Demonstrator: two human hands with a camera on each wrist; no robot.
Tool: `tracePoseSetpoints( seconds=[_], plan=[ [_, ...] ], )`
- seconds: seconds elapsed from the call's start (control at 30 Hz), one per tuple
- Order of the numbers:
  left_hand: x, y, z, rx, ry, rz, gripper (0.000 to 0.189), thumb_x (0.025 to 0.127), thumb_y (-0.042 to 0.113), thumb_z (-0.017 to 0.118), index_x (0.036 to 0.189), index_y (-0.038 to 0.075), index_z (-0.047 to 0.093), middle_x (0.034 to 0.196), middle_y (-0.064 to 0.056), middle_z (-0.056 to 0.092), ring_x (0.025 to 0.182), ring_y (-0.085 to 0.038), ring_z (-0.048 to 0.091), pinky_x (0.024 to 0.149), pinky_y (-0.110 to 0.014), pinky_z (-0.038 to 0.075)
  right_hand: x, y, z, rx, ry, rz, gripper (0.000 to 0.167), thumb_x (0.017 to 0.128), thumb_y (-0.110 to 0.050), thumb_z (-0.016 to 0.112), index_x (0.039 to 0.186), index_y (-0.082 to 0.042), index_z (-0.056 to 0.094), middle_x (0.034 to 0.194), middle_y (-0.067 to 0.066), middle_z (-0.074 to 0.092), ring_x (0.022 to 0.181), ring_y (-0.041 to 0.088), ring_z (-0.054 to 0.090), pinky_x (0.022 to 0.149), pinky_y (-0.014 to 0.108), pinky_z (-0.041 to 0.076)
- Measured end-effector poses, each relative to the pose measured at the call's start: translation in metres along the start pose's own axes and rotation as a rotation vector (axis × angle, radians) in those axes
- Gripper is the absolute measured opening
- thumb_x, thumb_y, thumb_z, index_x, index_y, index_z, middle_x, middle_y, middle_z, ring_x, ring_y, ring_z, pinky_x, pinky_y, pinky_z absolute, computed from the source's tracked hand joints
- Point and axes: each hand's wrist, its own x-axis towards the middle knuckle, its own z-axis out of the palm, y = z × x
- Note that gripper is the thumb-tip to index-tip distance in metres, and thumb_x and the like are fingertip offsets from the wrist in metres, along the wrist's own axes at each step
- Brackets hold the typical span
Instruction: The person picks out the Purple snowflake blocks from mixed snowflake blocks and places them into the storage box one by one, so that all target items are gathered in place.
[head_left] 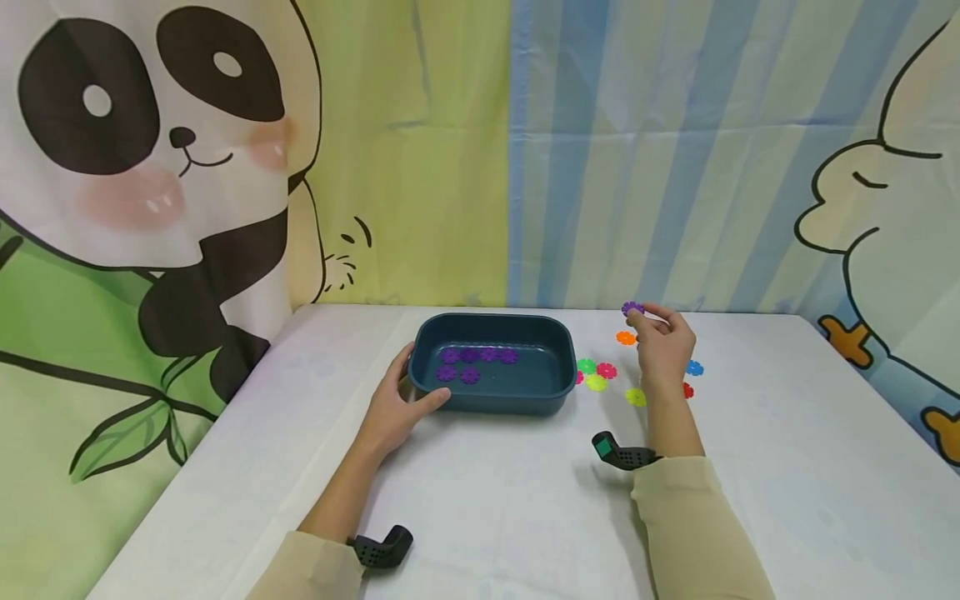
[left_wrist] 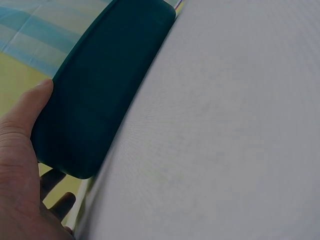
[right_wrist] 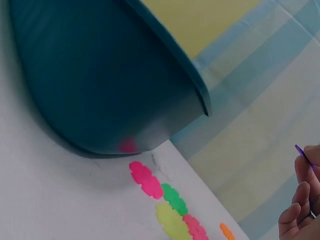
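Observation:
My right hand [head_left: 666, 350] pinches a purple flower-shaped plastic disc [head_left: 632, 307] between thumb and fingers, above the table's far side. The same disc [right_wrist: 298, 149] shows edge-on in the right wrist view. My left hand [head_left: 392, 417] holds the left end of a dark teal rectangular tub [head_left: 498, 403], the thumb at its near rim and the fingers round the side. Several purple discs [head_left: 469, 355] lie flat on the tub's floor. In the left wrist view the tub's outer wall [left_wrist: 100, 90] hides what is inside.
Right of the tub lie loose discs: green [head_left: 587, 366], pink [head_left: 607, 371], yellow [head_left: 636, 397] and orange [head_left: 626, 337]. Blue [head_left: 695, 367] and red [head_left: 687, 390] ones sit beyond my right wrist. A printed curtain [head_left: 420, 167] hangs behind the white table [head_left: 495, 500].

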Motion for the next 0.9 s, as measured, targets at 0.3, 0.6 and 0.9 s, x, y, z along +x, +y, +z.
tracePoseSetpoints(
  seconds=[0.3, 0.6, 0.9],
  plan=[
    [0.000, -0.001, -0.001, 0.002, -0.008, -0.007, 0.102, 0.086, 0.052, 0.081, 0.165, 0.032, 0.021, 0.169, -0.004, 0.032, 0.158, -0.033, 0.027, 0.126, -0.065, 0.016, -0.006, -0.010, 0.001, 0.042, -0.024, -0.043, 0.040, 0.095, -0.038, 0.076, 0.130, -0.021, 0.067, 0.092, -0.011, 0.072, 0.092, 0.018, 0.057, 0.070, 0.019, 0.050],
    [0.001, -0.001, 0.000, 0.000, -0.003, -0.004, 0.102, 0.086, 0.051, 0.081, 0.165, 0.030, 0.022, 0.169, -0.005, 0.033, 0.157, -0.033, 0.027, 0.126, -0.065, 0.016, -0.012, -0.017, 0.003, 0.086, -0.058, -0.078, 0.037, 0.094, -0.034, 0.077, 0.127, -0.019, 0.067, 0.091, -0.007, 0.071, 0.085, 0.015, 0.057, 0.070, 0.015, 0.051],
    [0.001, -0.001, -0.001, 0.001, -0.011, 0.001, 0.100, 0.087, 0.051, 0.080, 0.165, 0.031, 0.021, 0.169, -0.004, 0.031, 0.158, -0.033, 0.026, 0.126, -0.065, 0.015, -0.018, -0.024, 0.007, 0.101, -0.094, -0.095, 0.037, 0.095, -0.033, 0.077, 0.127, -0.018, 0.067, 0.093, -0.007, 0.072, 0.085, 0.015, 0.058, 0.070, 0.014, 0.052]
  ],
)
